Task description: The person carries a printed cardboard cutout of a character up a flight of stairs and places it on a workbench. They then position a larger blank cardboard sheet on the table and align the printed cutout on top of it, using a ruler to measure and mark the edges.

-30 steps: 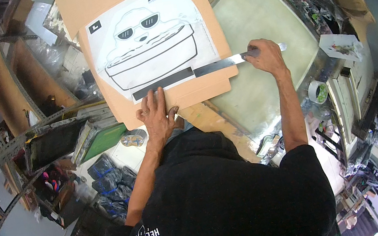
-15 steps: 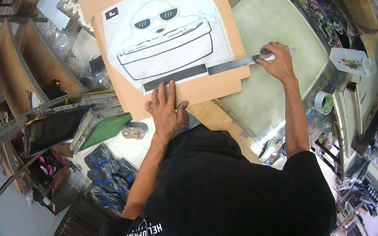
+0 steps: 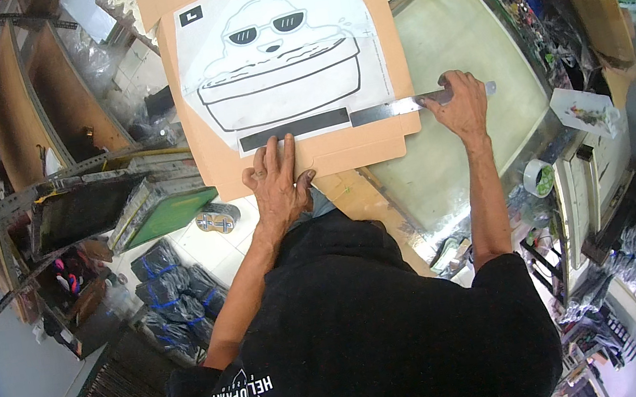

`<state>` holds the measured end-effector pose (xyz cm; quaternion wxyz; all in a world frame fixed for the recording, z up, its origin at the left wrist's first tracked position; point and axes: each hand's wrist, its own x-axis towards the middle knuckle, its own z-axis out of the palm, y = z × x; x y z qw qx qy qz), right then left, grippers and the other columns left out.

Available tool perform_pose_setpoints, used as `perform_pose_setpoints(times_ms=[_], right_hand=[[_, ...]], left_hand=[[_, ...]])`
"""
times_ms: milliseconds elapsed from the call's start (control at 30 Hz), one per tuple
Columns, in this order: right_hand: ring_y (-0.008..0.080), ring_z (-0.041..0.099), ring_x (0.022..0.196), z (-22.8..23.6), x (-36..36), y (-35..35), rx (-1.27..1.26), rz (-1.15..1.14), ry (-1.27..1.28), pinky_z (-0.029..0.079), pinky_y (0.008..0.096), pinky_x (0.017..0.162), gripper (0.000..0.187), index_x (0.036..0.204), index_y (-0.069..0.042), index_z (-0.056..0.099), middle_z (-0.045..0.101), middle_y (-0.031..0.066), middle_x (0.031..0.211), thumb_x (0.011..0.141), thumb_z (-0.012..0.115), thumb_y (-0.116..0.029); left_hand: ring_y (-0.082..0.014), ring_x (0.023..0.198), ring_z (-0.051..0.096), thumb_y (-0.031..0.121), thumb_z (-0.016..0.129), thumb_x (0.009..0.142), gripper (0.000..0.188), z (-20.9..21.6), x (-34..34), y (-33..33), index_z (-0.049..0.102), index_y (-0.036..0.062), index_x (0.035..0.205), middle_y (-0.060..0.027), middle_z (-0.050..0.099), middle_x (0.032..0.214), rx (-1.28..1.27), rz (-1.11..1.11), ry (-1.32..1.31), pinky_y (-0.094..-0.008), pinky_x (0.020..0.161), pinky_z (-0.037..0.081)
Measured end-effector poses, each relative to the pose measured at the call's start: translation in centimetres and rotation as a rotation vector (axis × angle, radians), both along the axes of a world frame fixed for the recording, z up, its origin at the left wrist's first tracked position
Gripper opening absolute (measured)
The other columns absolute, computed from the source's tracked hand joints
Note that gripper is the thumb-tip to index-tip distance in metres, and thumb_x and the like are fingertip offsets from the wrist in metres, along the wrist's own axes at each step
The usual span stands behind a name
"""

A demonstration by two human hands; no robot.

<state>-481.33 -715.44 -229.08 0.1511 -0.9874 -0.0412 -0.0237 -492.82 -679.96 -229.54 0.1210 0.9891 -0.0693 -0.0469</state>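
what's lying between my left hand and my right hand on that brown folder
In the head view, a metal ruler runs between them, across the lower edge of the printed sheet on the brown folder. The right hand presses its end; the left hand lies flat just below it.

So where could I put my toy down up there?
The pale screen right of the brown card, above the right hand, is bare. The card's strip by the left hand is narrow. The shelves are crowded.

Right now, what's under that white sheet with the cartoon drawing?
The white sheet lies on a tan cardboard folder, whose edges show all round. A metal ruler crosses its lower edge, right hand on it. Anything beneath the folder's middle is covered.
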Motion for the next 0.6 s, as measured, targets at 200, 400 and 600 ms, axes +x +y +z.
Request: perform_pose_setpoints(times_ms=[200, 400, 600], right_hand=[[0.0299, 0.052, 0.107, -0.6, -0.7, 1.1, 0.108, 0.111, -0.120, 0.039, 0.0431, 0.089, 0.041, 0.101, -0.007, 0.067, 0.061, 0.0085, 0.106, 0.066, 0.080, -0.024], [0.0295, 0.052, 0.107, -1.1, -1.0, 2.5, 0.224, 0.195, -0.023, 0.039, 0.0431, 0.090, 0.034, 0.101, -0.007, 0.066, 0.060, 0.0087, 0.108, 0.070, 0.076, -0.018], [0.0314, 0.051, 0.108, -0.5, -0.9, 2.5, 0.251, 0.234, 0.064, 0.038, 0.0439, 0.091, 0.032, 0.100, -0.005, 0.063, 0.060, 0.0101, 0.108, 0.072, 0.074, -0.014]], left_hand=[[-0.0324, 0.128, 0.034, 0.040, 0.067, 0.082, 0.075, 0.0, 0.0, 0.2, 0.040, 0.0112, 0.146, -0.0157, 0.038, 0.143, 0.004, 0.003, 0.008, -0.0519, 0.096, 0.023], [-0.0321, 0.130, 0.032, 0.040, 0.069, 0.082, 0.075, -0.3, 0.0, 0.4, 0.041, 0.0117, 0.145, -0.0177, 0.036, 0.145, -0.025, 0.015, 0.026, -0.0502, 0.099, 0.020], [-0.0316, 0.128, 0.034, 0.039, 0.070, 0.081, 0.076, -0.3, -0.2, 0.4, 0.041, 0.0125, 0.145, -0.0156, 0.038, 0.143, -0.027, 0.015, -0.003, -0.0511, 0.097, 0.022]])
